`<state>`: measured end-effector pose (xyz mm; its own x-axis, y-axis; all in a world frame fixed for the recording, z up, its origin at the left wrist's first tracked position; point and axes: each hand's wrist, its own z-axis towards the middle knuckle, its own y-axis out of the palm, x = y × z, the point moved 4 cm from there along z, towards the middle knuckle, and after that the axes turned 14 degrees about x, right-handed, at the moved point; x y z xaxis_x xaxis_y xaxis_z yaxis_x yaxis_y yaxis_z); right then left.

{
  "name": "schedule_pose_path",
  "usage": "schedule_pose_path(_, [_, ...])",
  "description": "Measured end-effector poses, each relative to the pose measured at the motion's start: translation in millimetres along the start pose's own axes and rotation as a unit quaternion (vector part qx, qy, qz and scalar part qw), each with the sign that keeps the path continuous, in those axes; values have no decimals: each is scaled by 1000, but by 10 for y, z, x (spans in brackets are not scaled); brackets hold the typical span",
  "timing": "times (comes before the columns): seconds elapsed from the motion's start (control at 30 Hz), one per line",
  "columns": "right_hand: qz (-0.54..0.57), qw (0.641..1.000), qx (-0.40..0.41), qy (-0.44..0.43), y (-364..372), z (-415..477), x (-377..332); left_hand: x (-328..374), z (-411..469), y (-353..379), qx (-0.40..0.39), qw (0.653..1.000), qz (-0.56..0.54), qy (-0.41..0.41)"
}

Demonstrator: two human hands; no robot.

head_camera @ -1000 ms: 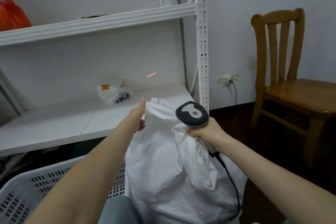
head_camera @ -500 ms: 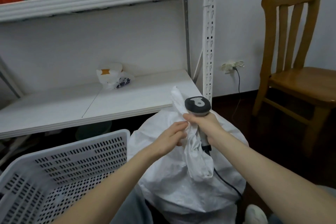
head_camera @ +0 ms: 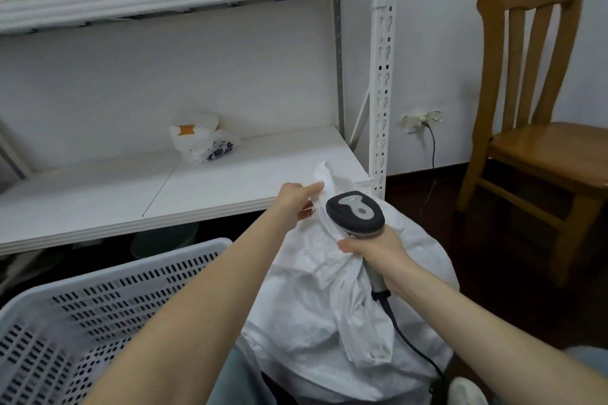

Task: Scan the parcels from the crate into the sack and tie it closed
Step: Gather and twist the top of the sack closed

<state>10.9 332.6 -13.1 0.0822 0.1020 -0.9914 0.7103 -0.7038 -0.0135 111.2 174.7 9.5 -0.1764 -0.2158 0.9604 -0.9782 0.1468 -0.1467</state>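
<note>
White woven fabric of the sack (head_camera: 306, 322) is gathered in both hands: the left hand (head_camera: 294, 204) pinches its twisted top end, while the right hand (head_camera: 375, 251) is curled round the handle of a scanner (head_camera: 355, 214) and a bunch of the sack's neck. The sack stands below the hands on the dark floor (head_camera: 493, 273), a pale plastic crate (head_camera: 98, 306) to its left. Beyond the left hand runs a white shelf (head_camera: 230, 181) bearing a small plastic bag (head_camera: 200, 138); a wooden chair (head_camera: 543, 154) stands off to the right.
</note>
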Motion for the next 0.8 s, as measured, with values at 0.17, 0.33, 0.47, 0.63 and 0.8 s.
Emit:
schedule_pose_path(0.17, [54, 995, 73, 50, -76, 154, 77, 24, -287, 25, -95, 985, -5, 145])
schedule_pose_path(0.33, [125, 983, 102, 92, -130, 259, 26, -195, -695, -206, -168, 959, 85, 211])
schedule_pose_path(0.47, [126, 985, 82, 82, -70, 218, -4, -324, -884, -192, -87, 876, 313, 357])
schedule_pose_path(0.63, [112, 991, 34, 61, -114, 123, -150, -327, -920, 35, -16, 842, 380, 383])
schedule_pose_path(0.8, [70, 995, -37, 55, -249, 38, -307, -281, -872, 143, 38, 879, 326, 345])
